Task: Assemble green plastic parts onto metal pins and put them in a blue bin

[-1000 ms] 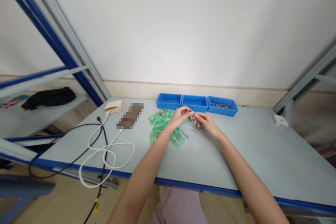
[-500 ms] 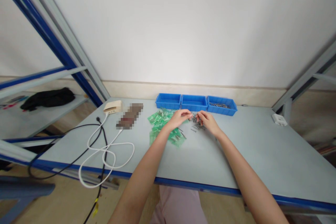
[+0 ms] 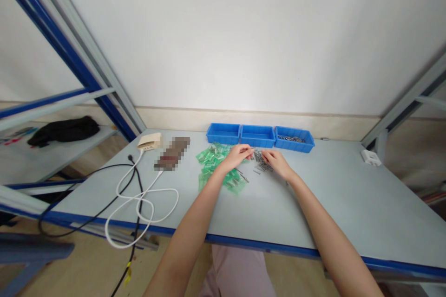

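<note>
Head view: the left hand [image 3: 239, 155] is just above the far-right edge of a heap of green plastic bags [image 3: 212, 167] on the bench [image 3: 348, 204]. Its grip is narrow, thumb and forefinger pinched on a thin light piece [image 3: 252, 148] too small to name. The right hand [image 3: 276, 160] is over the right side of a loose pile of small metal screws [image 3: 259, 163], fingers curled; whether its grip holds one I cannot tell. The screws lie between the two hands, with a single slim metal part [image 3: 245, 178] nearer, by the bags.

Beyond the hands, three blue bins stand in a row: a left bin [image 3: 223, 138], a middle bin [image 3: 257, 141] and a right bin [image 3: 294, 146] with metal pieces inside. Far left on the bench are a cream box [image 3: 149, 140], a blurred-out flat object [image 3: 172, 153] and a looping white cable [image 3: 118, 247] that hangs over the near edge. A white adapter [image 3: 370, 158] sits at the far right.
</note>
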